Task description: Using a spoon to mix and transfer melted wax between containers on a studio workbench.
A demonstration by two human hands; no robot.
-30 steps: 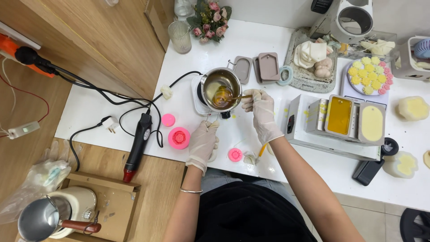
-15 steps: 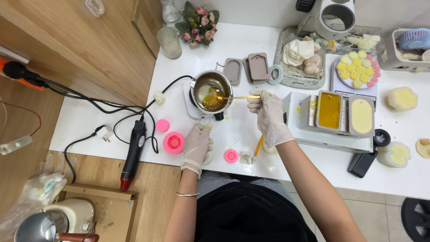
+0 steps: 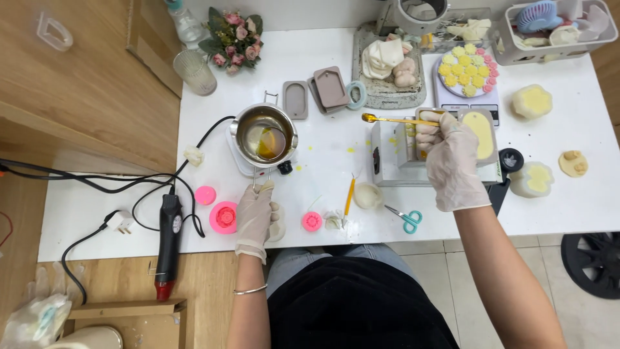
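Overhead, from the head camera, both gloved hands work at a white table [image 3: 97, 207]. Right hand [image 3: 452, 161] has its fingers pinched shut on the handle of a gold spoon [image 3: 394, 119], held level above the table with its bowl pointing left, between the pot [image 3: 265, 134] and the white block [image 3: 387, 161] that carries two trays. That hand covers most of the left tray; the cream-filled tray [image 3: 481, 132] beside it shows clear. Left hand [image 3: 255, 216] sits near the table's front edge, fingers curled loosely about the pot's thin handle, which runs down from the rim; whether the grip is tight I cannot tell. The pot, holding amber liquid, stands on a small white heater. A pink mould [image 3: 224, 217] lies just left of the left hand, a smaller pink piece [image 3: 312, 222] to its right. A black heat gun [image 3: 169, 242] lies at the front left, cords trailing around it. Scissors [image 3: 405, 218] rest below the block. Further back are a plate of yellow flowers [image 3: 465, 71], grey moulds [image 3: 329, 87], a glass [image 3: 194, 72] and a bouquet [image 3: 232, 35].
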